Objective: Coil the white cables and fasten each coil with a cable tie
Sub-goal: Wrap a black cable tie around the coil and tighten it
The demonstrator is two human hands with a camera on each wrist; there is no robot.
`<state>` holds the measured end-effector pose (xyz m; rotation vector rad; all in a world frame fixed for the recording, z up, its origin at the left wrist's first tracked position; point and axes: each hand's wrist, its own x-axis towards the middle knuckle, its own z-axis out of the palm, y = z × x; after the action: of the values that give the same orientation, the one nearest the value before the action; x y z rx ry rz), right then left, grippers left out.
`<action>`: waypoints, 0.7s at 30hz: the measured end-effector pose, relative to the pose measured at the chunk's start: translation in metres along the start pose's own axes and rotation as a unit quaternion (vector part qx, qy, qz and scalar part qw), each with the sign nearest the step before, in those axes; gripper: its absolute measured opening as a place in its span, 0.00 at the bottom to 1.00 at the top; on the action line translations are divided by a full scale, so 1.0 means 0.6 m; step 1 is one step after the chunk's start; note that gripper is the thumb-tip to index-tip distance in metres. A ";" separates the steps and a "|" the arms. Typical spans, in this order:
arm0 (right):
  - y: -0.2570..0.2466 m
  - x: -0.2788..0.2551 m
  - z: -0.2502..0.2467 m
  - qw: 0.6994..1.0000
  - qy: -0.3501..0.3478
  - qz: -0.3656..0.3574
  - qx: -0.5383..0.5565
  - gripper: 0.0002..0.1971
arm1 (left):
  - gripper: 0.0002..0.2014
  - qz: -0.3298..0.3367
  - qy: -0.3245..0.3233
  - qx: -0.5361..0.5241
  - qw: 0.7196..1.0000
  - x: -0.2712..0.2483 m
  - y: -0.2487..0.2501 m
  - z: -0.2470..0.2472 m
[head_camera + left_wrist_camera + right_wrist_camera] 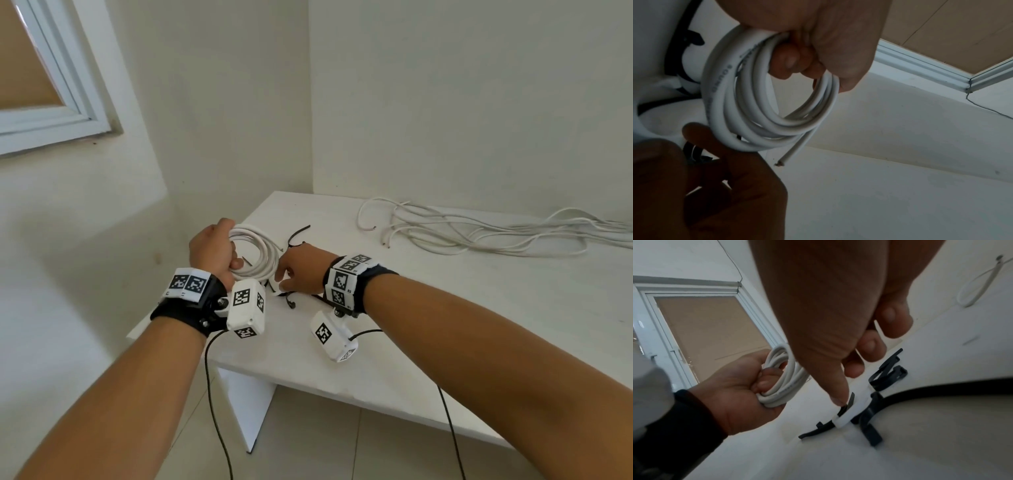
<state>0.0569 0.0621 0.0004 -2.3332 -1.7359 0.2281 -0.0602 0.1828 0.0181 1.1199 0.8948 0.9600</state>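
Left hand [214, 248] clenched around coiled white round cable [255, 251], held above near-left corner of white rectangular table [445, 342]. Right hand [301, 270], fingers loosely curled, forefinger tip [839, 398] touching black plastic cable ties [875, 410] just beside the coil. Loose white cables [479, 229] lie well apart along far wall; bare tabletop between.

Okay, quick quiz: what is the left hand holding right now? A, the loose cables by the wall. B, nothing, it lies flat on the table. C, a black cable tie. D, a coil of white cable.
D: the left hand has its fingers curled round the coil, while the loose cables lie untouched at the back of the table.
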 end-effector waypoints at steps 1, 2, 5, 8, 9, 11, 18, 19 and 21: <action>-0.002 0.004 0.003 1.000 -0.002 -0.004 0.001 0.11 | 0.13 0.000 0.002 -0.002 1.000 0.003 -0.002 -0.001; -0.003 0.007 0.006 1.000 -0.005 -0.010 0.003 0.11 | 0.13 0.000 0.004 -0.004 1.000 0.006 -0.004 -0.002; 0.001 0.011 0.011 1.000 -0.015 -0.024 0.004 0.09 | 0.13 -0.001 0.006 -0.014 1.000 0.011 -0.007 -0.003; 0.004 0.012 0.015 0.999 -0.018 -0.030 0.004 0.07 | 0.13 -0.002 0.000 -0.022 1.000 0.012 -0.007 0.000; 0.004 0.011 0.015 0.999 -0.014 -0.034 0.007 0.07 | 0.13 -0.003 -0.002 -0.024 1.000 0.011 -0.007 0.001; 0.008 0.004 0.008 0.999 0.000 -0.038 0.014 0.07 | 0.14 -0.005 -0.007 -0.031 0.999 0.008 -0.005 0.006; 0.089 -0.066 -0.066 0.994 0.090 0.017 0.063 0.07 | 0.14 -0.006 -0.037 -0.038 0.999 -0.015 -0.002 0.047; 0.108 -0.080 -0.073 0.989 0.106 0.040 0.091 0.07 | 0.15 -0.005 -0.046 -0.038 0.998 -0.022 -0.005 0.060; 0.150 -0.110 -0.081 0.978 0.134 0.086 0.135 0.08 | 0.15 -0.006 -0.070 -0.037 0.997 -0.037 -0.013 0.091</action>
<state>0.1334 -0.0299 0.0221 -2.1975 -1.2920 0.1570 -0.0155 0.1437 0.0241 1.1031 0.7448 0.8868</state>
